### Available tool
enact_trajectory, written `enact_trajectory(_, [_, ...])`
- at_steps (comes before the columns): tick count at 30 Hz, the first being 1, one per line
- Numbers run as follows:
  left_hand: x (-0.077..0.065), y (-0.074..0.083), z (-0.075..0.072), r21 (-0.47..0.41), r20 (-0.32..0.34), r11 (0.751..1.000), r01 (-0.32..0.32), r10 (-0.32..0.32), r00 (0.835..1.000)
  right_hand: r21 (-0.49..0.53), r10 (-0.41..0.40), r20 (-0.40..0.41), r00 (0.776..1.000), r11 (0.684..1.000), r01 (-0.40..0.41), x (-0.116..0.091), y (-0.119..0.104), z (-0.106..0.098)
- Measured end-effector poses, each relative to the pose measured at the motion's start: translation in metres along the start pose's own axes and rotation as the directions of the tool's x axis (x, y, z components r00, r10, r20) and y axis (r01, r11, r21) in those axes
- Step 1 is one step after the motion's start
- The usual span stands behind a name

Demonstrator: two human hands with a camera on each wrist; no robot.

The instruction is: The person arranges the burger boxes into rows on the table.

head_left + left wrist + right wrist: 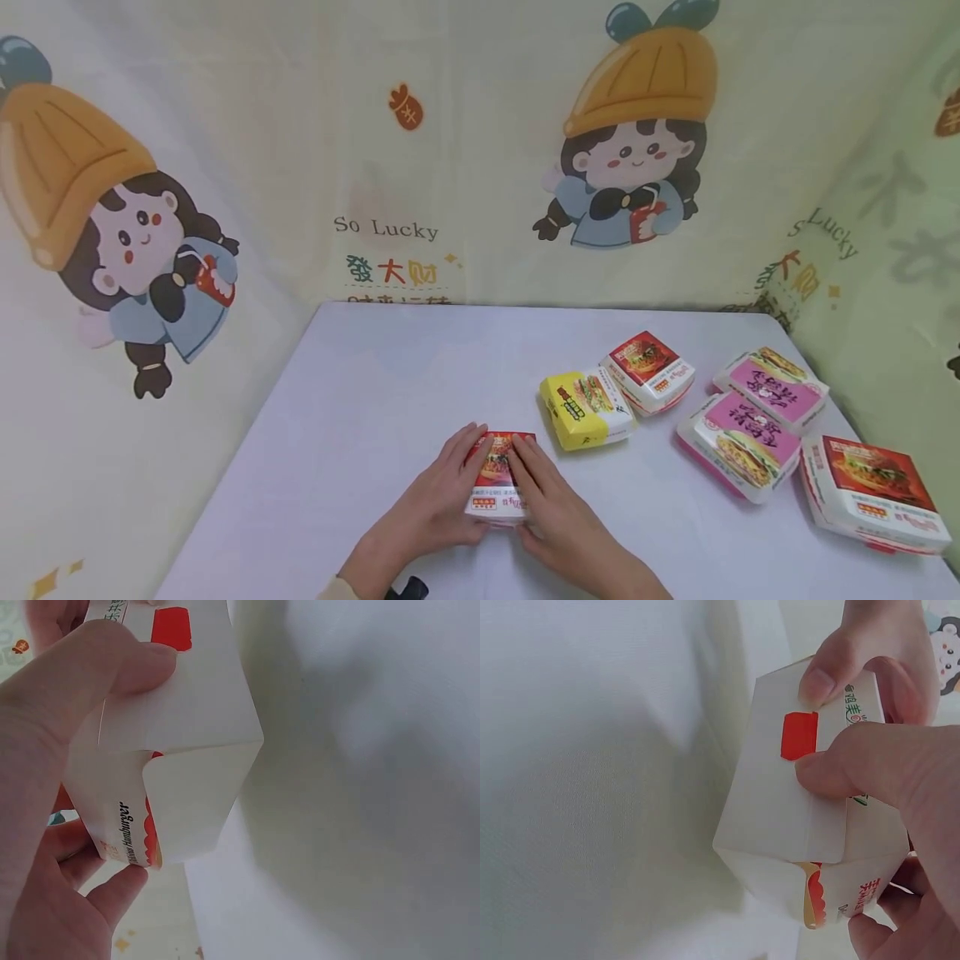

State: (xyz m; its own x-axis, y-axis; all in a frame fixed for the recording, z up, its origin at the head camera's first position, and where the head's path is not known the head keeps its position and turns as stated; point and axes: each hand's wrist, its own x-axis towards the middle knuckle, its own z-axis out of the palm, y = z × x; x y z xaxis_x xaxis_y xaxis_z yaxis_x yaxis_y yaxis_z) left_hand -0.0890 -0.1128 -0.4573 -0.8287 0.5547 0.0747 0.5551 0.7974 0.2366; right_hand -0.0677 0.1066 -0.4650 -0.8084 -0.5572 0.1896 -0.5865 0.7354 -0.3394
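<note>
Between both hands sits a red-and-white hamburger box (501,492) at the near middle of the table. My left hand (441,498) grips its left side, and my right hand (562,518) grips the right, with fingers laid over the printed lid. Both thumbs press on the white near face, on either side of a red patch (800,736), as the right wrist view shows. A white flap (202,802) and the words "Delicious Hamburger" show on one side in the left wrist view. The box looks closed; its inside is hidden.
To the right on the white table (360,400) lie a yellow burger box (585,410), a red one (648,371), two pink ones (776,385) touching each other, and another red box (873,492) near the right edge. A cartoon-print cloth (495,167) surrounds the table.
</note>
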Motion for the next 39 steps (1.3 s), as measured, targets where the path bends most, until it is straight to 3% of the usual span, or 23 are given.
enact_trajectory(6, [0.0,-0.002,0.0,0.006,-0.017,1.0,0.005,-0.005,1.0,0.045,0.015,0.025,1.0,0.999,-0.016,0.007,-0.003,-0.001])
enact_trajectory(17, [-0.005,-0.012,0.007,0.046,-0.121,0.999,0.004,0.001,0.993,0.08,-0.018,0.013,1.0,0.997,0.017,0.016,-0.011,0.007])
enact_trajectory(30, [-0.009,-0.029,0.0,-0.006,-0.117,1.0,0.01,-0.011,0.993,0.021,-0.049,0.004,0.999,0.999,0.049,0.028,-0.017,0.011])
enact_trajectory(39, [-0.013,-0.042,-0.001,0.009,-0.104,1.0,0.002,-0.001,0.995,0.044,-0.022,0.066,0.998,0.999,0.019,0.038,-0.025,0.017])
